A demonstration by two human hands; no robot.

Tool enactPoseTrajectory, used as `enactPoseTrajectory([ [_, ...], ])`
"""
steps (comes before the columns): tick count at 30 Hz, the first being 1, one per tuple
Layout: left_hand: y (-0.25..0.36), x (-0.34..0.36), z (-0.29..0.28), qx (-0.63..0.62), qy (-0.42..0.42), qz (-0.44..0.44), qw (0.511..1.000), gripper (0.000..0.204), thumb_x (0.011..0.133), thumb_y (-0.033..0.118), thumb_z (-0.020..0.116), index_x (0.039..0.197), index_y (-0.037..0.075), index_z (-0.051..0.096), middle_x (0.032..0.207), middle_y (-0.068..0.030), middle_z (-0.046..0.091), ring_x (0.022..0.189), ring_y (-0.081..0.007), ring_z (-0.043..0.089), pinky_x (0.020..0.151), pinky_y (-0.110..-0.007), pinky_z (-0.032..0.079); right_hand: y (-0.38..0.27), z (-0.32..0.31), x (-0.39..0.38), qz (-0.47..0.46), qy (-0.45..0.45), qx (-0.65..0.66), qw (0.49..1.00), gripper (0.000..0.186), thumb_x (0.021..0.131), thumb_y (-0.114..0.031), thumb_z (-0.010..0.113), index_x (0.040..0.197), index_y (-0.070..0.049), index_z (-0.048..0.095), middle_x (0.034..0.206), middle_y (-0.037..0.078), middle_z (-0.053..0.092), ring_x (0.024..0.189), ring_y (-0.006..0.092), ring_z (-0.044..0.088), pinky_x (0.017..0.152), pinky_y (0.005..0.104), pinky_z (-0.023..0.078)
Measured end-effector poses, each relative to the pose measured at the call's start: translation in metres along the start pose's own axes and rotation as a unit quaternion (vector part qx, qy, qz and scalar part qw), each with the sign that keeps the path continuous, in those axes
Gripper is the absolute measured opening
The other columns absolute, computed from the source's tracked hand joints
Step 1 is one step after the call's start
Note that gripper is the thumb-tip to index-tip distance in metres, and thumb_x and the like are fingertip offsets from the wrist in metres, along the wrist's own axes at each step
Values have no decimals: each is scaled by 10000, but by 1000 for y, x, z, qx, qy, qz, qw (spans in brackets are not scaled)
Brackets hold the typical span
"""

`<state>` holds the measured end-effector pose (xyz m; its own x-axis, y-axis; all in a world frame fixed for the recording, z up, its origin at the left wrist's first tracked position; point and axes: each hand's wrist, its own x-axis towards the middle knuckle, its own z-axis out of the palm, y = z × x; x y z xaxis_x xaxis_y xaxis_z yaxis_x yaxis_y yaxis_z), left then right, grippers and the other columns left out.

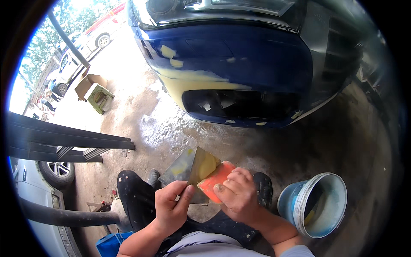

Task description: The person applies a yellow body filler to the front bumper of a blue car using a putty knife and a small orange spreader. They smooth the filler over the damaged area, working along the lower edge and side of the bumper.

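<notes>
My left hand (173, 202) is closed on a thin metal scraper (195, 166), thumb and fingers pinching its lower corner. A lump of yellow putty (208, 165) clings to the face of that blade. In my right hand (239, 193) is an orange-red putty spreader (216, 183), its edge up against the scraper and the putty. Behind the blade lies a grey putty-smeared plate (177, 168); what holds it up is hidden. Beyond my hands, a dark blue car bumper (252, 60) carries pale yellow filler (188, 81) around its lower opening.
A white-rimmed blue bucket (299, 203) stands on the floor by my right knee. Dark metal bars (72, 137) jut in from the left, beside a parked car's wheel (58, 171). A small green stool (99, 97) and a blue container (113, 244) are also at the left.
</notes>
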<state>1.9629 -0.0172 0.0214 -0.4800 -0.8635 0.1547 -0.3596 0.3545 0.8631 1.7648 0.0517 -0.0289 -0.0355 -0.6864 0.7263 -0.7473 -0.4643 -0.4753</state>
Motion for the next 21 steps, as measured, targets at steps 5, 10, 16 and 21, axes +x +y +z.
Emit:
enactPoseTrajectory([
  [5,-28,14,-24,36,25,82,996,76,932,-26,680,884,-37,623,684,-100,476,575,-191,444,545,-298,358,0,13,-3,62,-74,11,995,388,596,35,744,970,-42,677,808,79,625,815,308,639,865,459,525],
  [10,-68,26,-60,-133,114,33,984,164,1017,76,654,922,-58,648,776,37,560,716,-52,457,630,-231,360,28,-3,38,370,83,339,861,167,897,-38,764,1052,-35,701,970,19,710,973,145,680,928,349,544],
  [16,-130,20,-83,-193,138,-53,970,177,1016,138,678,989,-36,690,843,29,625,767,-52,504,695,-228,392,79,-16,110,346,192,417,818,83,941,-28,722,1024,-22,728,988,10,743,936,114,693,863,316,554],
  [21,-124,16,-94,-244,169,-91,951,193,1019,140,674,985,-50,684,817,20,650,739,-53,529,683,-217,411,81,14,161,-19,88,-287,954,234,743,87,663,960,7,698,874,133,726,856,333,688,834,429,533],
])
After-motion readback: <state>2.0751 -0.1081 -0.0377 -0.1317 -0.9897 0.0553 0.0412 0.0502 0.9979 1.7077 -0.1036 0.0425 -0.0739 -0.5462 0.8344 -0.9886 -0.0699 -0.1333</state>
